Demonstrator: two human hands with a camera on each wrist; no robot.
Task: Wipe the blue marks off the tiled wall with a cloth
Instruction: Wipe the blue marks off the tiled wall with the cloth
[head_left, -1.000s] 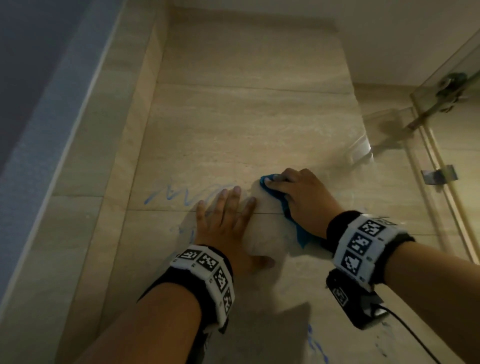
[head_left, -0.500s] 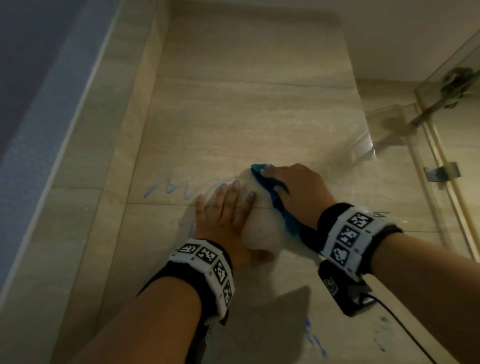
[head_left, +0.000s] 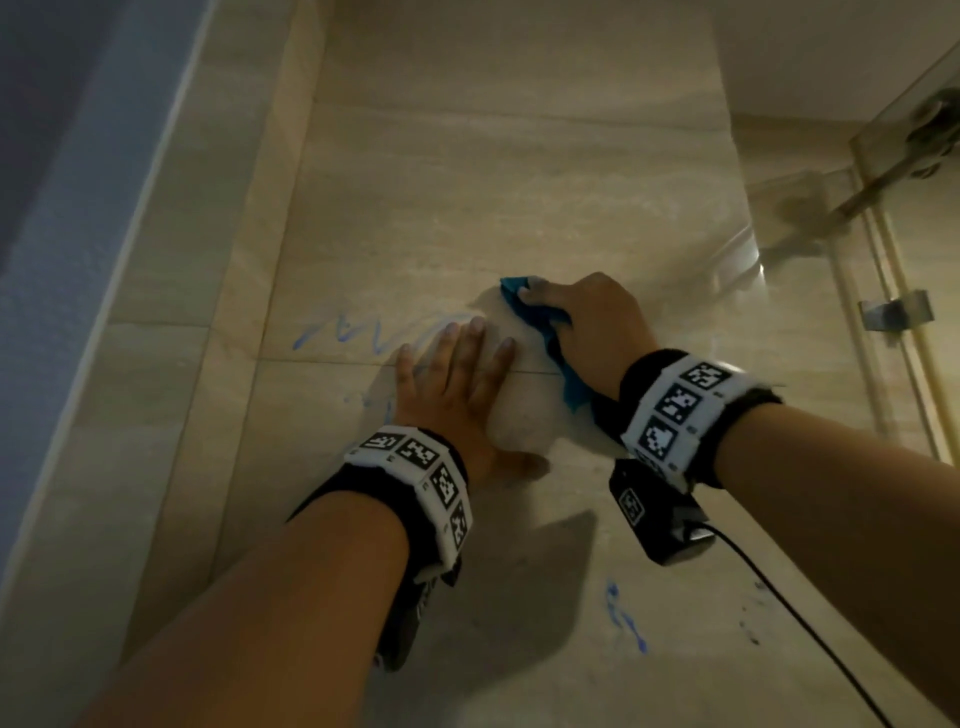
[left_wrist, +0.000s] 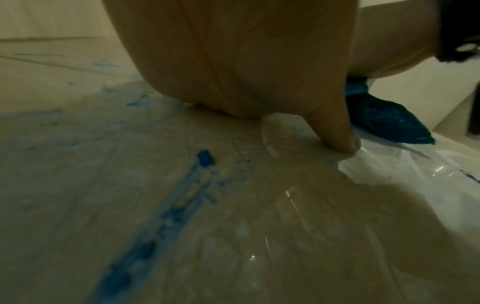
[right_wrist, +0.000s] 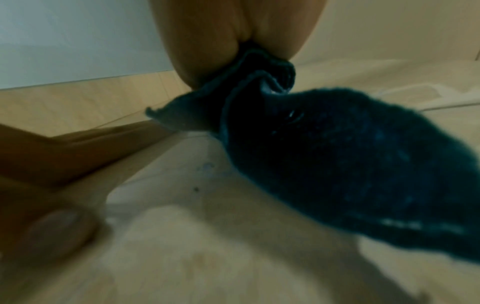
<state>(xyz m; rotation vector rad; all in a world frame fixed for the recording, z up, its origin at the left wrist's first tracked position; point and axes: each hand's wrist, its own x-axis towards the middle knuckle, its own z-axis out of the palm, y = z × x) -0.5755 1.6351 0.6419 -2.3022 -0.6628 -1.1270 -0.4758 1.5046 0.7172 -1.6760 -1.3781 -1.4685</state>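
Observation:
A beige tiled wall (head_left: 493, 208) carries a blue scribble (head_left: 363, 332) left of my hands and smaller blue marks (head_left: 623, 618) lower down. My left hand (head_left: 457, 364) lies flat on the wall with its fingers straight, just right of the scribble. My right hand (head_left: 582, 317) grips a crumpled blue cloth (head_left: 519, 296) and presses it to the tile beside the left fingertips. In the right wrist view the cloth (right_wrist: 337, 154) bunches out from under the palm. The left wrist view has a thick blue streak (left_wrist: 166, 216) below the palm, and the cloth (left_wrist: 384, 123) past the thumb.
A glass shower door with a metal hinge (head_left: 893, 312) stands at the right. A grey-blue surface (head_left: 78, 208) borders the tiles on the left. A black cable (head_left: 779, 597) trails from the right wrist camera. A pale shiny patch (head_left: 519, 415) lies between the hands.
My right hand has slid the cloth a little up and left along the wall. The left hand has stayed flat in the same spot.

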